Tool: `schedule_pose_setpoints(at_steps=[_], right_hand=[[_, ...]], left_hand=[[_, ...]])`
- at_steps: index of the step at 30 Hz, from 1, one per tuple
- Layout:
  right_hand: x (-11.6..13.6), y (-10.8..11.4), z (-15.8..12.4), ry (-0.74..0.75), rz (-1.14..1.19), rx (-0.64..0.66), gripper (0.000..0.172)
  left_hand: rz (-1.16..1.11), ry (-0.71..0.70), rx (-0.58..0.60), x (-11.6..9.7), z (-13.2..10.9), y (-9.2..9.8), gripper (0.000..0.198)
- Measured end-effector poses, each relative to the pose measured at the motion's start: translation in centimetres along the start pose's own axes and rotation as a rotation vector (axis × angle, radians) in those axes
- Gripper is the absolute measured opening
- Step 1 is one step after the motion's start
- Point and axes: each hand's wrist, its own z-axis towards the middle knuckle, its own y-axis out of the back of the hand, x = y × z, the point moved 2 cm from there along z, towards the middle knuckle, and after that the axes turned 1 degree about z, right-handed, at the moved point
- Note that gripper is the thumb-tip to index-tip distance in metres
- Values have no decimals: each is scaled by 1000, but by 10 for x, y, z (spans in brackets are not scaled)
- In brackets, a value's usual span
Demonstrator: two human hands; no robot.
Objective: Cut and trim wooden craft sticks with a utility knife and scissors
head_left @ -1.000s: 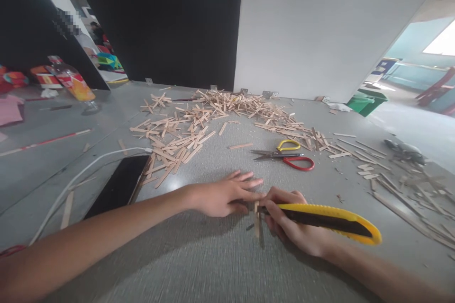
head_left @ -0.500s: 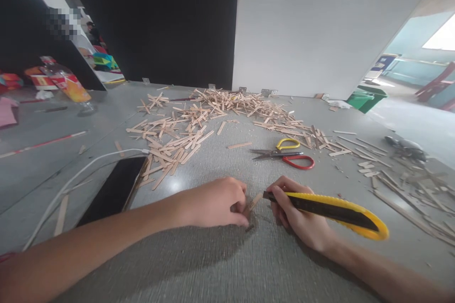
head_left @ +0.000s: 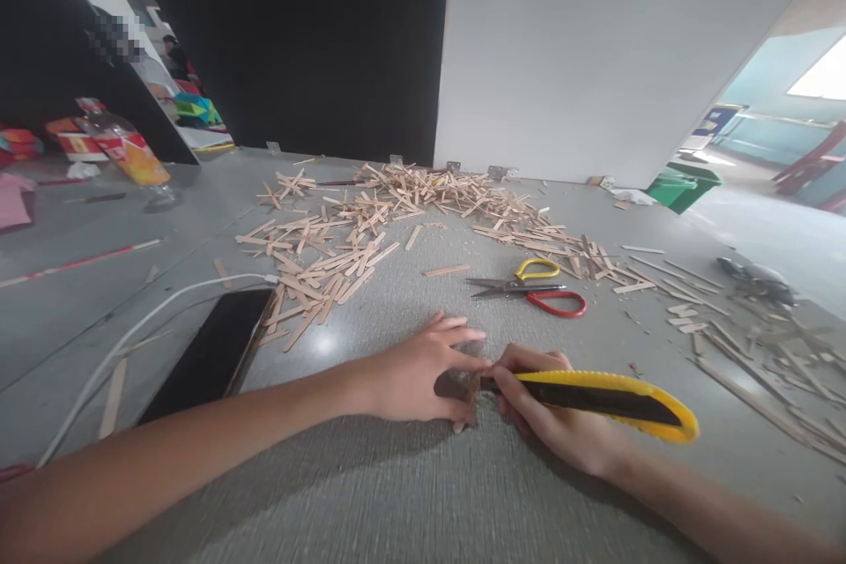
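In my right hand (head_left: 552,414) is a yellow and black utility knife (head_left: 614,401), its handle pointing off to the right and its front end at the wood. My left hand (head_left: 423,370) pinches a small wooden craft stick (head_left: 474,397) between thumb and index finger, while its other fingers are stretched out. The knife's tip meets or nearly meets the stick; the blade itself is too small to make out. Beyond my hands lie scissors (head_left: 529,286) with one yellow and one red handle loop, blades pointing left.
A big heap of craft sticks (head_left: 436,194) spreads across the grey table (head_left: 370,493). To the left are a black phone (head_left: 211,352) with a white cable (head_left: 132,335) and a plastic bottle (head_left: 132,154). Cut strips (head_left: 753,379) and a grey tool (head_left: 760,278) lie right.
My left hand's fingers have spread out and its index finger has reached toward the knife. My right hand has brought the knife slightly left, up to the stick.
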Motion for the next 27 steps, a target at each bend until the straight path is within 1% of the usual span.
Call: schedule_pose_setpoints(at_steps=[2,8,14,18,21,23,25,27], right_hand=[[3,0,1,10,-13,25,42],[3,-2,1,-22,-15,57,40],[3,-2,2,-42,-63,64,42],[4,-2,2,-27,-84,62,42],[4,-2,2,-7,-91,66,42],[5,-2,1,4,-88,72,41],[5,-2,1,12,-83,75,39],[5,-2,0,17,-83,76,39]], left_hand=[[-5,5,19,1,0,0,67],[-22,6,44,2,1,1,64],[-30,-2,26,3,1,0,64],[-23,0,61,2,0,2,62],[10,-1,109,-2,-1,2,56],[27,4,120,-4,-1,1,51],[25,11,113,-5,-1,0,54],[14,8,93,-4,-1,-1,61]])
